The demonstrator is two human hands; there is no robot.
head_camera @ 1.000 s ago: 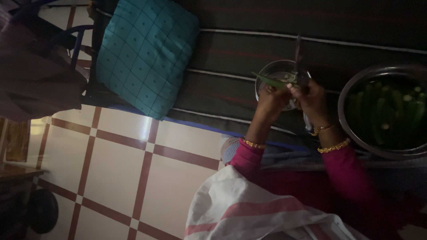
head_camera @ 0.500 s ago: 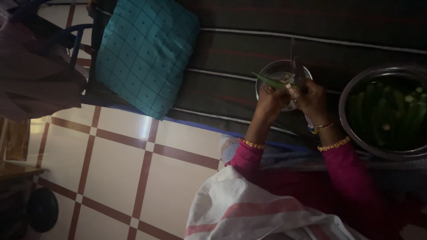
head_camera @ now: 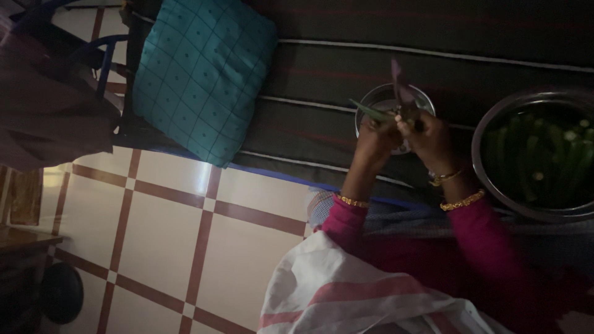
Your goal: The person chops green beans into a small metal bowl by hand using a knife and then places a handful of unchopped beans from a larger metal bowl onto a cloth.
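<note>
Mat [head_camera: 371, 142]: a dark striped mat is spread over the tiled floor [head_camera: 154, 247]; everything in hand is set on it.
Cushion [head_camera: 201, 74]: a teal cushion is laid at the mat's edge, well apart from the hands.
Cloth [head_camera: 346, 297]: a white cloth with pink stripes is draped over the lap, below the arms.
Big bowl [head_camera: 495, 192]: a steel bowl is seen just beside the right arm, filled with green pods that look like okra, some already cut.
Small bowl [head_camera: 377, 99]: a smaller steel bowl is placed directly under the hands; its contents cannot be made out in the dim light.
Left hand [head_camera: 374, 139]: a green pod [head_camera: 370, 111] is pinched between the fingers, its tip pointing away to the left, above the small bowl's rim.
Right hand [head_camera: 427, 136]: the fingers are closed round what appears to be a knife [head_camera: 399, 80], blade raised next to the pod; the exact grip is too dark to be told.
Risk, cut: the blade is judged to be worked close to the left fingers in poor light, so a slip could nick them.
Risk, spill: pieces could be dropped past the small bowl onto the mat, since the pod is held near its rim.
</note>
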